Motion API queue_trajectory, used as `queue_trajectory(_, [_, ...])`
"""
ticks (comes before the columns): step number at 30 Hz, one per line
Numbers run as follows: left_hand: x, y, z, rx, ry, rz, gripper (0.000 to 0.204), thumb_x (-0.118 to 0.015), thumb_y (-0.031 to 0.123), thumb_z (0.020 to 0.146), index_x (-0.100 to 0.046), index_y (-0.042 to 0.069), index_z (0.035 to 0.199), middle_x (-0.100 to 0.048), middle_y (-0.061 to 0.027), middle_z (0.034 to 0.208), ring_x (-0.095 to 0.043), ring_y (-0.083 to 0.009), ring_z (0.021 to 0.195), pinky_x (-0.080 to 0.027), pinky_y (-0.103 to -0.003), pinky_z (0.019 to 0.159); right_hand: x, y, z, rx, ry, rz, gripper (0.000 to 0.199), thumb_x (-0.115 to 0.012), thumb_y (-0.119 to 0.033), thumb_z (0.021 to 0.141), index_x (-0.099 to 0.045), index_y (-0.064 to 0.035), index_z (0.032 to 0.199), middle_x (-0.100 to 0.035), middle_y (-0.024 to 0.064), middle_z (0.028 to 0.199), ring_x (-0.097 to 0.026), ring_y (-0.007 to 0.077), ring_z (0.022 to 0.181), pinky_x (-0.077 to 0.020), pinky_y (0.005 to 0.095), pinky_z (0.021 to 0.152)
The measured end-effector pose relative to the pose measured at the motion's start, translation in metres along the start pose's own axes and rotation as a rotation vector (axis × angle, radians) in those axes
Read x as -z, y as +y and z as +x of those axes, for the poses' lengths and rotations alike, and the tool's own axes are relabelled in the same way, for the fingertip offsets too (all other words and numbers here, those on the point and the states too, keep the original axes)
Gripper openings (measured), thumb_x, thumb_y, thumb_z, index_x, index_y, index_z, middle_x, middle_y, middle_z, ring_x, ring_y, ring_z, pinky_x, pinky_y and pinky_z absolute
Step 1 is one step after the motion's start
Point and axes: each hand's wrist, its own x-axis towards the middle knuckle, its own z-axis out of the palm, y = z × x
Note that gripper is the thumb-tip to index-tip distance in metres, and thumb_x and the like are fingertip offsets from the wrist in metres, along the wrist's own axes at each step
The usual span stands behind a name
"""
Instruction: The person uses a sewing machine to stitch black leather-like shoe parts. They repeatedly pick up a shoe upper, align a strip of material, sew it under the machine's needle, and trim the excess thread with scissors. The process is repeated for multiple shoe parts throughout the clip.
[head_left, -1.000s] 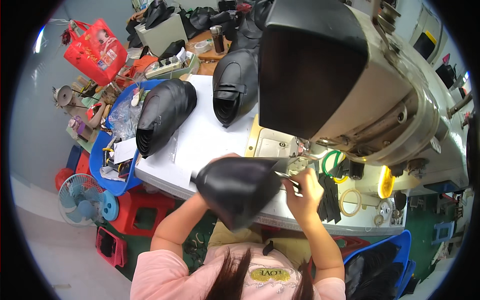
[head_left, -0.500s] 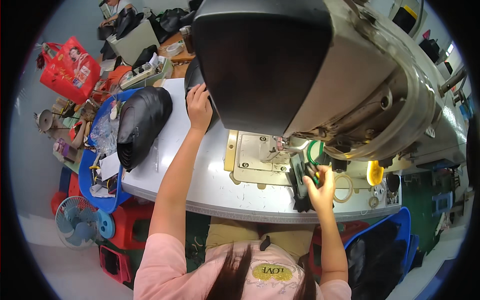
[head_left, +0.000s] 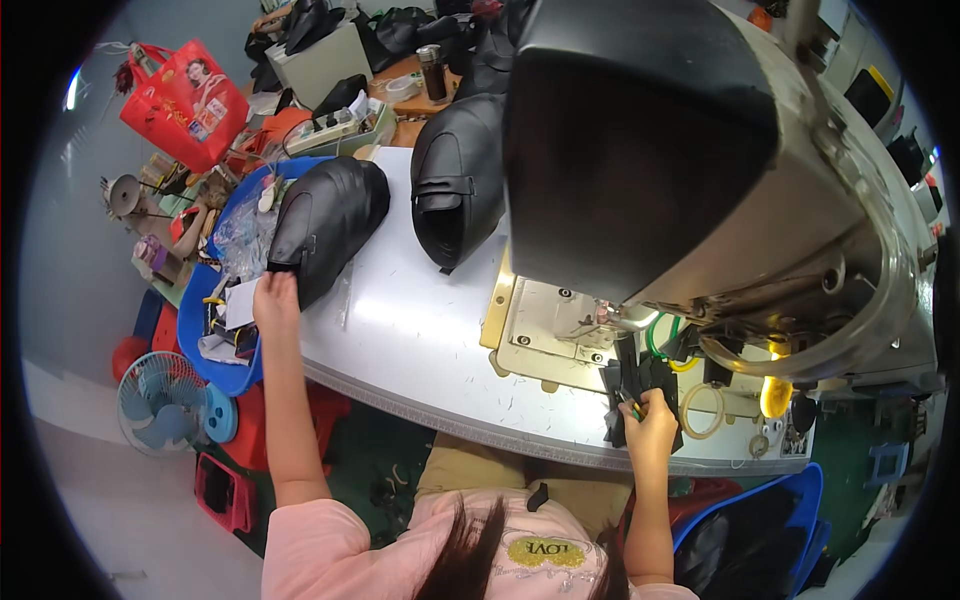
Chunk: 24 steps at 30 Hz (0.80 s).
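My left hand (head_left: 277,300) is at the near end of a stack of curved black leather pieces (head_left: 335,215), its fingers closed on the edge. A second black leather stack (head_left: 462,165), with a strap-like loop, lies to the right of it, apart from both hands. My right hand (head_left: 650,428) is closed on a small tool with yellow-green parts (head_left: 632,410), mostly hidden by the fingers. Black strips (head_left: 627,375) lie around those fingers, beside the metal plate (head_left: 555,335) of a sewing machine (head_left: 640,150). The machine's dark head hides part of the table.
A blue tray (head_left: 235,375) with plastic bags and scraps sits along the table's left side. A red bag (head_left: 185,105) hangs behind it. Below stands a fan (head_left: 160,405). A yellow lamp (head_left: 776,395) and a tape ring (head_left: 702,410) are right of the strips.
My left hand has gone from the middle leather stack to the near end of the left one. My right hand stays by the black strips. The view has shifted.
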Motion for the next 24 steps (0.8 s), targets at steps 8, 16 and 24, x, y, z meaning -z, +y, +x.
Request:
queue_trajectory(8, [0.005, -0.001, 0.091, 0.17, -0.059, 0.186, 0.02, -0.063, 0.016, 0.083, -0.053, 0.007, 0.098, -0.054, -0.0065, 0.09, -0.051, -0.0188, 0.079, -0.041, -0.031, 0.066, -0.006, 0.017, -0.007, -0.159, 0.131, 0.385, 0.016, -0.067, -0.003, 0.076, -0.052, 0.0013, 0.076, -0.049, 0.0059, 0.054, -0.05, 0.0125, 0.048, -0.0373, 0.0269, 0.046])
queue_trajectory(16, [0.037, 0.012, 0.039, 0.004, -0.338, 0.332, 0.023, -0.058, 0.012, 0.085, -0.052, 0.004, 0.106, -0.055, -0.0133, 0.105, -0.054, -0.0212, 0.096, -0.041, -0.035, 0.089, 0.014, 0.027, 0.004, -0.051, 0.318, 0.525, 0.008, -0.062, -0.001, 0.078, -0.058, 0.0039, 0.083, -0.049, 0.0027, 0.07, -0.042, 0.0086, 0.062, -0.0348, 0.0222, 0.055])
queue_trajectory(24, [0.064, 0.033, 0.035, -0.009, -0.643, 0.228, 0.055, -0.056, 0.022, 0.086, -0.034, 0.01, 0.135, -0.039, -0.0109, 0.136, -0.024, -0.0249, 0.133, -0.015, -0.041, 0.11, 0.044, 0.023, 0.006, -0.119, 0.269, 0.777, 0.011, -0.053, -0.005, 0.088, -0.061, -0.0007, 0.092, -0.06, 0.0015, 0.078, -0.056, 0.0077, 0.07, -0.044, 0.0191, 0.065])
